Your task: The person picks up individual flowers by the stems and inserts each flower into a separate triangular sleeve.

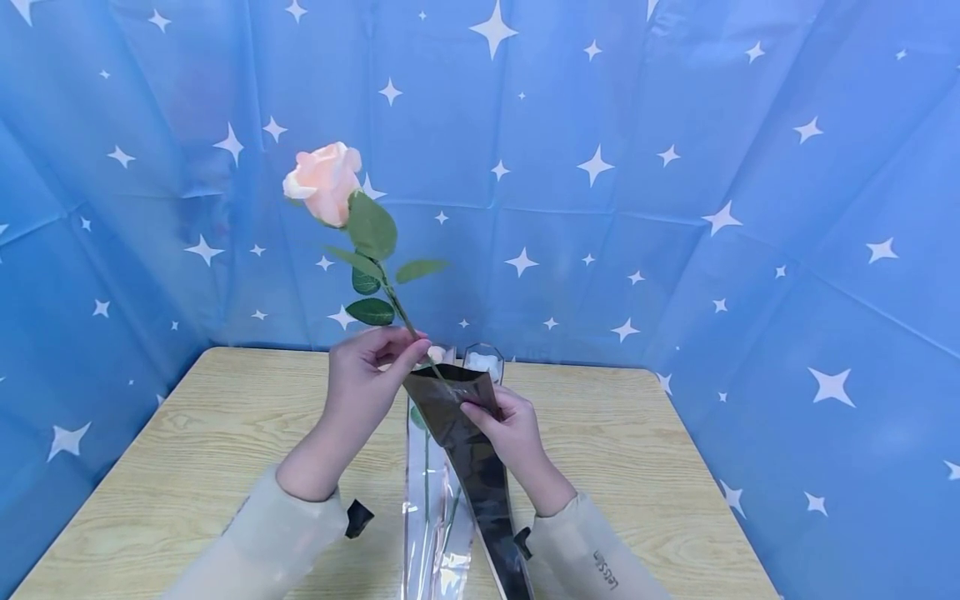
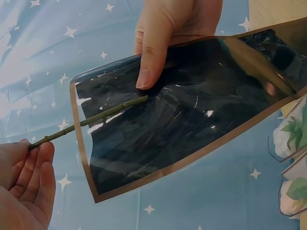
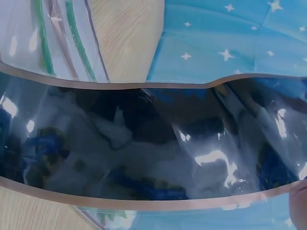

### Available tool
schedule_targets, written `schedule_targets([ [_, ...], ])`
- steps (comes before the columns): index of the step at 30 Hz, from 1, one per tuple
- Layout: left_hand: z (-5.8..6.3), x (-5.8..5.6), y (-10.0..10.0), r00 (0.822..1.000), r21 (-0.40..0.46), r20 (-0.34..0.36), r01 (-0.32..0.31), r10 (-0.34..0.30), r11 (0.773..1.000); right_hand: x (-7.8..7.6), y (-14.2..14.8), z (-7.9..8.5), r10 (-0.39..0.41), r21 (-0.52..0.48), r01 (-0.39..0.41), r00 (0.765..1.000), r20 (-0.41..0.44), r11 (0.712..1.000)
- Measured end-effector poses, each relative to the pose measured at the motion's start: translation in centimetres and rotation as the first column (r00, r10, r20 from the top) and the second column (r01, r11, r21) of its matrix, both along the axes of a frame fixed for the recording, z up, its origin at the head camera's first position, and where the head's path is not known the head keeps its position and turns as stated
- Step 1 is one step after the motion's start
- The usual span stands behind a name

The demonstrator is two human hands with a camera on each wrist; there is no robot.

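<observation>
My left hand (image 1: 367,367) pinches the green stem of a pale pink rose (image 1: 326,183) between thumb and fingers. The bloom and its leaves stand up above that hand, leaning left. My right hand (image 1: 517,433) grips the upper right edge of a long black flower sleeve (image 1: 476,454), thumb on the front. In the left wrist view, the cut end of the stem (image 2: 110,112) lies inside the sleeve's wide mouth, seen through its clear front, near the right thumb. The right wrist view shows the glossy sleeve (image 3: 144,167) stretched across, with brown borders.
Flowers in clear wrappers (image 1: 427,500) lie on the wooden table (image 1: 247,417), beneath and left of the black sleeve. A white bloom (image 1: 483,362) shows at the far end of one. Behind the table hangs a blue curtain (image 1: 555,250) with white stars.
</observation>
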State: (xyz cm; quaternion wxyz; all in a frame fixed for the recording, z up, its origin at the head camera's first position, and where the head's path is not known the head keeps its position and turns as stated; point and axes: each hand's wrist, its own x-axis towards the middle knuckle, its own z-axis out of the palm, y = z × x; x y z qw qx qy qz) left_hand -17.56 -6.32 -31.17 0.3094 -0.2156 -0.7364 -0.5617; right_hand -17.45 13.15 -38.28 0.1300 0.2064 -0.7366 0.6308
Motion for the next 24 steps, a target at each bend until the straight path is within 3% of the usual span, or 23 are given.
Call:
schedule_targets([
  [9,-0.1,0.1,0.7,0.999,-0.046,0.044,0.018,-0.016,0.999,0.1,-0.3,0.0,0.015,-0.013,-0.015,1.0,-0.024,1.0],
  [24,0.1,0.4,1.9,0.994,-0.103,0.11,0.002,0.009,0.995,0.5,-0.8,0.5,0.042,-0.013,-0.043,0.995,-0.088,0.999],
])
